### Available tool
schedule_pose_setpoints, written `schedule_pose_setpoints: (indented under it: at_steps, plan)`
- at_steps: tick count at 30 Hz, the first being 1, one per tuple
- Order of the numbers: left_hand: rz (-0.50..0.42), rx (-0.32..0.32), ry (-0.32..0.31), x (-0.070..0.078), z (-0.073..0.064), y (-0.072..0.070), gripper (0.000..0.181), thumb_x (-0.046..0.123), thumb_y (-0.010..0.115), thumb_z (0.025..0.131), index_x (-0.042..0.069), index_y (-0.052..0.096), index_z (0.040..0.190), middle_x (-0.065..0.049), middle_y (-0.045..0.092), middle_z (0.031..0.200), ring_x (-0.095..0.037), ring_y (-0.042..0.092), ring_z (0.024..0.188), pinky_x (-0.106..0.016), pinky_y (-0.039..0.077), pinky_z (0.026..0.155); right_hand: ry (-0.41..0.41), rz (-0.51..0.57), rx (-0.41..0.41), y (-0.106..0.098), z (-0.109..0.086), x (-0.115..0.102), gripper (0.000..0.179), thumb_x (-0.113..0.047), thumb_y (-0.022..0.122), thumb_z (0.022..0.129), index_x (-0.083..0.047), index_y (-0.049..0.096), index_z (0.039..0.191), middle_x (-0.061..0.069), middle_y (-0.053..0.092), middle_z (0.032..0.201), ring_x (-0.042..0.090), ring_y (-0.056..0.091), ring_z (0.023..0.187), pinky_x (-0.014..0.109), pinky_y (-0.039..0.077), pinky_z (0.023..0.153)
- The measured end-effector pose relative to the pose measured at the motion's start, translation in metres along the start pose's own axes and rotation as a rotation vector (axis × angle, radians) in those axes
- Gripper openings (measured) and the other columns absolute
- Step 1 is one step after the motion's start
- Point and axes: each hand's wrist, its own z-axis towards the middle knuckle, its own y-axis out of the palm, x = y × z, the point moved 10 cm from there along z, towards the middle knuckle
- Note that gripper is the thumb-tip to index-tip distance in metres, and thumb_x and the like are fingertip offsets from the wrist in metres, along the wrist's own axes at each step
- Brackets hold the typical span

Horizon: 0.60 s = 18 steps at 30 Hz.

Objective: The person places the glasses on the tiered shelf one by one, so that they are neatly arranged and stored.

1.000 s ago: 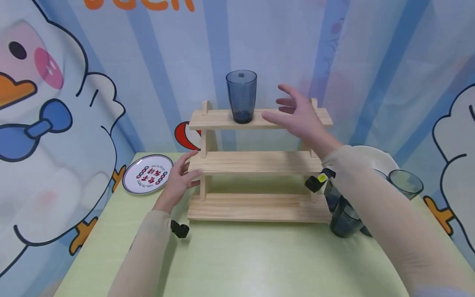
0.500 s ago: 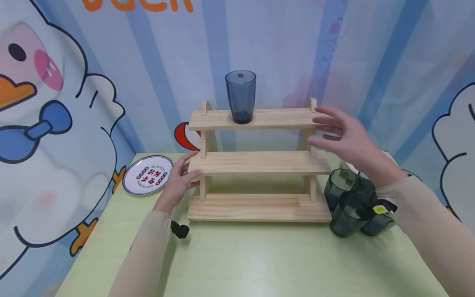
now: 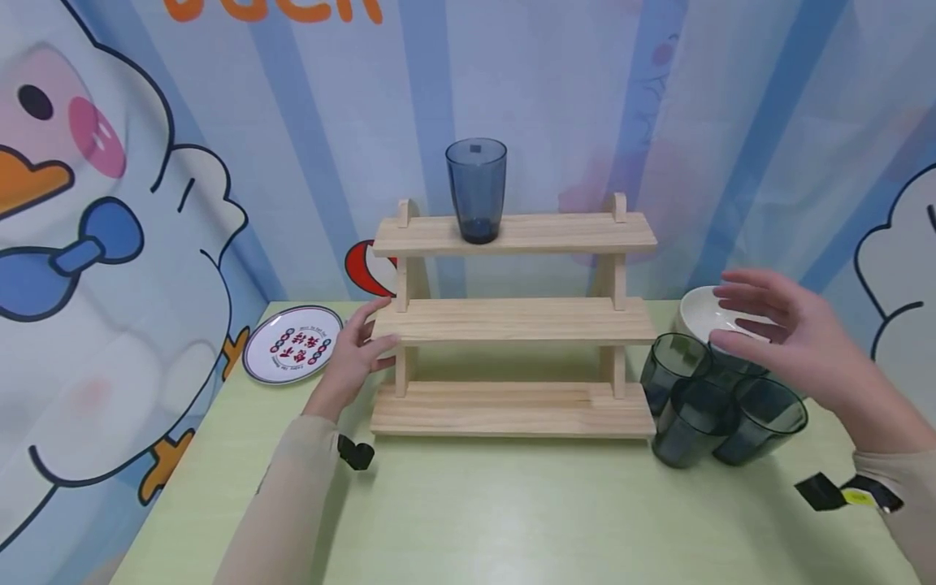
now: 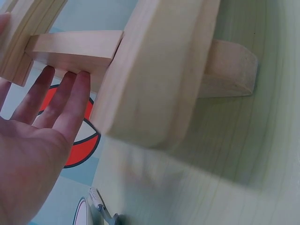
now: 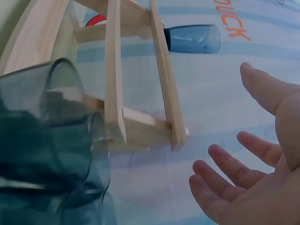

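A three-tier wooden display shelf [image 3: 512,319] stands on the table. On its top tier one blue-grey drinking glass [image 3: 477,191] is upright, left of the middle. My left hand [image 3: 348,366] holds the shelf's left side at the middle tier, thumb in front; in the left wrist view its fingertips [image 4: 83,79] touch an upright. At the right, my right hand [image 3: 812,345] hovers with spread fingers and holds nothing. Below and beside it several dark tinted glasses [image 3: 695,426] stand close together by the shelf's right end. The hand partly hides a white bowl [image 3: 698,313] behind them.
An oval white plate [image 3: 292,345] with red lettering lies left of the shelf. A blue striped backdrop [image 3: 329,122] with cartoon ducks hangs right behind the shelf. The pale green tabletop [image 3: 512,512] extends in front.
My right hand has moved from beside the top-tier glass, right and down to above the glass cluster. The left hand, shelf and top glass stay in place.
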Motion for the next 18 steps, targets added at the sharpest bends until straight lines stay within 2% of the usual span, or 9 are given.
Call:
schedule_pose_setpoints:
  at_steps: [3, 5, 8, 12, 18]
  plan:
    - [-0.003, 0.000, 0.002, 0.000, 0.000, 0.000, 0.066, 0.011, 0.066, 0.102, 0.029, 0.041, 0.161, -0.019, 0.048, 0.154, -0.035, 0.057, 0.128, -0.057, 0.056, 0.100, 0.015, -0.026, 0.049, -0.007, -0.015, 0.017, 0.072, -0.024, 0.077, 0.098, -0.020, 0.041, 0.160, 0.017, 0.051, 0.150, -0.014, 0.048, 0.115, -0.001, 0.041, 0.088]
    - [-0.005, -0.001, 0.005, 0.000, 0.000, 0.000, 0.066, 0.012, 0.066, 0.102, 0.029, 0.042, 0.161, -0.019, 0.048, 0.154, -0.035, 0.057, 0.128, -0.057, 0.056, 0.100, 0.027, -0.042, 0.084, -0.011, -0.024, 0.029, 0.071, -0.024, 0.077, 0.098, -0.019, 0.042, 0.160, 0.012, 0.053, 0.148, -0.016, 0.048, 0.113, -0.001, 0.042, 0.086]
    - [-0.007, -0.006, 0.012, 0.001, 0.001, 0.001, 0.066, 0.012, 0.066, 0.102, 0.027, 0.041, 0.161, -0.019, 0.049, 0.153, -0.035, 0.057, 0.128, -0.057, 0.055, 0.101, 0.034, -0.043, 0.135, -0.019, -0.039, 0.046, 0.070, -0.019, 0.076, 0.098, -0.019, 0.043, 0.160, -0.007, 0.055, 0.139, -0.018, 0.048, 0.111, -0.002, 0.042, 0.085]
    - [-0.012, -0.021, 0.016, 0.000, 0.001, 0.004, 0.068, 0.011, 0.066, 0.103, 0.024, 0.038, 0.163, -0.019, 0.048, 0.154, -0.036, 0.057, 0.129, -0.058, 0.055, 0.101, 0.036, -0.041, 0.211, -0.027, -0.061, 0.065, 0.071, -0.010, 0.075, 0.098, -0.019, 0.042, 0.160, -0.029, 0.049, 0.131, -0.020, 0.046, 0.112, -0.003, 0.041, 0.085]
    - [-0.024, -0.012, 0.013, 0.000, 0.000, 0.002, 0.065, 0.011, 0.066, 0.102, 0.029, 0.042, 0.160, -0.018, 0.049, 0.154, -0.037, 0.057, 0.130, -0.058, 0.055, 0.101, 0.023, -0.036, 0.350, -0.027, -0.090, 0.086, 0.073, -0.001, 0.071, 0.098, -0.020, 0.041, 0.161, -0.029, 0.046, 0.139, -0.020, 0.039, 0.120, -0.003, 0.034, 0.095]
